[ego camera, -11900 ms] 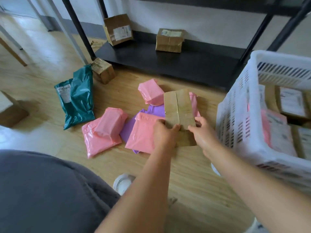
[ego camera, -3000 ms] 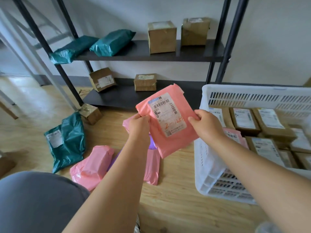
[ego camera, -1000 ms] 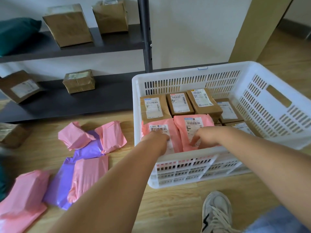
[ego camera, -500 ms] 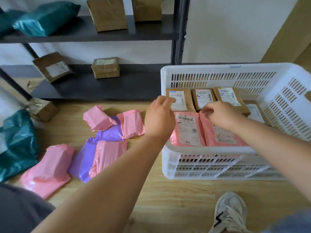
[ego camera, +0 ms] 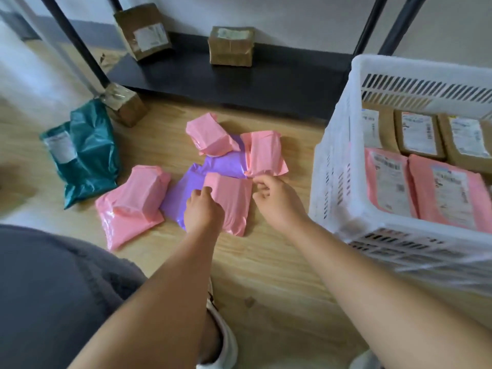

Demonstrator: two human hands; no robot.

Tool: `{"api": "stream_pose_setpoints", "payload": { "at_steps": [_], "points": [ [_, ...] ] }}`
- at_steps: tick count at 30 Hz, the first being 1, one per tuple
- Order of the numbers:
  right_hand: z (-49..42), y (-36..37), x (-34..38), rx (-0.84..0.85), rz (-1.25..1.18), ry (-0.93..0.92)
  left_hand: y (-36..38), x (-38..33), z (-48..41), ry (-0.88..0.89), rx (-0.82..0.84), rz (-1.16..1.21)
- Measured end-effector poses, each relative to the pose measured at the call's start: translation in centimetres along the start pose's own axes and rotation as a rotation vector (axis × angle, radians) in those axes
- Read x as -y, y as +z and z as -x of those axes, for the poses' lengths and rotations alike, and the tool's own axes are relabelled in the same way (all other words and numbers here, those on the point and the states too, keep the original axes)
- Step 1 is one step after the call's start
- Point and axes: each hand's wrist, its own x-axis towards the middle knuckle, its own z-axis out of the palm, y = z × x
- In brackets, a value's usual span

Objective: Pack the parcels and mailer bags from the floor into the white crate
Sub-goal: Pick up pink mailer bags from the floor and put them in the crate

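On the wooden floor lies a flat pink mailer bag (ego camera: pixel 234 206), partly over a purple mailer bag (ego camera: pixel 223 163). My left hand (ego camera: pixel 203 209) grips its left edge. My right hand (ego camera: pixel 275 199) pinches its upper right corner with curled fingers. Three more pink mailer bags lie around it: one to the left (ego camera: pixel 135 201), one behind (ego camera: pixel 210 134), one at the back right (ego camera: pixel 266 153). The white crate (ego camera: pixel 335 166) stands to the right, holding two labelled pink mailers (ego camera: pixel 388 182) and several brown parcels (ego camera: pixel 418 134).
A teal mailer bag (ego camera: pixel 87 153) and a taped brown parcel (ego camera: pixel 125 105) lie at the far left by a black shelf post. Two brown parcels (ego camera: pixel 230 45) sit on the low black shelf (ego camera: pixel 266 81) behind. My grey-clad knee (ego camera: pixel 53 288) and white shoe (ego camera: pixel 223 347) are close below.
Both hands have left the crate, where they set a pink mailer, and come down left onto the pink mailer bag on the floor. The view has swung left and down.
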Motion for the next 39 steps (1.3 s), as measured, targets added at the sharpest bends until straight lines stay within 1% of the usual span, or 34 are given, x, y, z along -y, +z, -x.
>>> {"api": "stream_pose_setpoints", "payload": {
  "at_steps": [2, 4, 5, 7, 10, 16, 19, 22, 24, 27, 32, 35, 39],
  "points": [
    [-0.6, 2.6, -1.5, 0.147, 0.082, 0.135, 0.7, 1.6, -0.2, 0.008, 0.071, -0.074],
    [-0.8, 4.4, -3.2, 0.301, 0.215, 0.221, 1.5, 3.2, -0.4, 0.021, 0.124, -0.130],
    [-1.1, 5.4, -3.9, 0.361, 0.268, 0.250, 2.0, 4.2, -0.7, 0.014, 0.146, -0.140],
    [-1.8, 6.8, -4.9, 0.425, 0.299, 0.306, 2.9, 5.6, -1.3, -0.011, 0.174, -0.129],
    [-3.1, 8.5, -5.9, 0.426, 0.264, 0.359, 3.6, 6.2, -2.0, -0.041, 0.200, -0.066],
    [-4.9, 12.0, -6.4, 0.448, 0.139, 0.370, 6.1, 5.8, -2.6, -0.106, 0.235, 0.040],
    [-5.5, 13.4, -7.6, 0.456, 0.072, 0.406, 6.8, 5.7, -2.6, -0.109, 0.263, 0.058],
    [-5.5, 13.3, -8.0, 0.521, 0.080, 0.456, 7.3, 5.6, -2.5, -0.090, 0.287, 0.056],
    [-5.4, 13.3, -8.5, 0.532, 0.066, 0.466, 7.7, 5.4, -2.4, -0.101, 0.299, 0.059],
    [-5.5, 13.6, -9.1, 0.519, 0.010, 0.482, 8.4, 5.0, -2.4, -0.099, 0.268, 0.073],
    [-5.8, 12.9, -9.4, 0.410, -0.061, 0.526, 8.6, 4.3, -2.6, -0.090, 0.258, 0.069],
    [-6.0, 11.7, -9.0, 0.340, -0.048, 0.488, 8.2, 3.6, -2.7, -0.081, 0.212, 0.090],
    [-6.5, 10.6, -9.1, 0.212, -0.115, 0.429, 6.7, 1.8, -2.5, -0.016, 0.111, 0.104]
  ]
}}
